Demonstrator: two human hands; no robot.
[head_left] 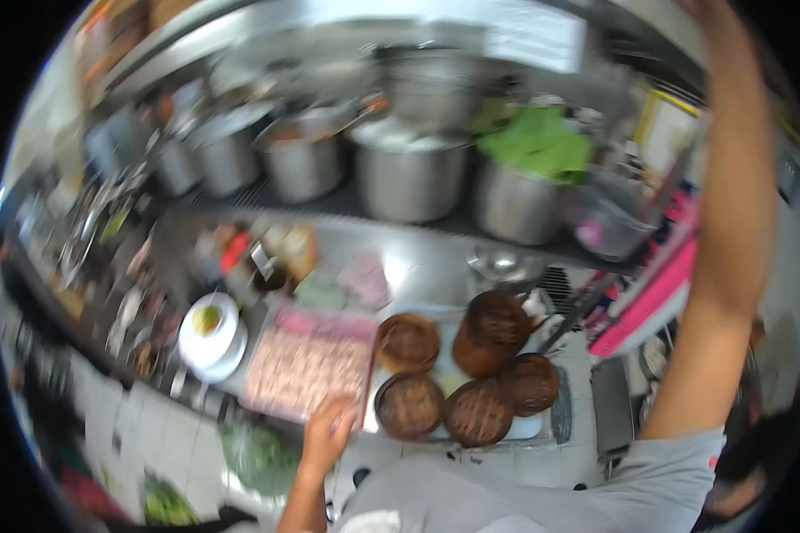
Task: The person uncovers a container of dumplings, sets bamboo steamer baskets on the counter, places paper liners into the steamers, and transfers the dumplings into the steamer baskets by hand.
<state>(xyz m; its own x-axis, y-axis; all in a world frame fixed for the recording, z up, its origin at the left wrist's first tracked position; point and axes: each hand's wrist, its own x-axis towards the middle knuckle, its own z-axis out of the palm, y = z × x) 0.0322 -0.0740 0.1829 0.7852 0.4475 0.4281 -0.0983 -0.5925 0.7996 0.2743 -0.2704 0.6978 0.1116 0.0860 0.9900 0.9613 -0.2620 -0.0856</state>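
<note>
My left hand [332,428] is at the front right corner of a clear plastic tray [370,355]. Motion smears its fingers, so I cannot make out whether they hold anything. Rows of small pale pieces [307,369], perhaps dumplings or meat, fill the tray, with a pink strip [324,322] along its back. My right arm [729,258] reaches up along the right side, and its hand lies beyond the top edge of the view. Right of the tray stand several round brown bamboo steamers [409,404], with a taller stack [492,333] behind.
Steel pots [412,182] line a raised back shelf, one topped with green leaves [538,142]. White plates [212,342] sit left of the tray. A metal bowl [505,266] is behind the steamers. Bagged greens [258,457] lie below the counter. A pink board [644,293] stands at right.
</note>
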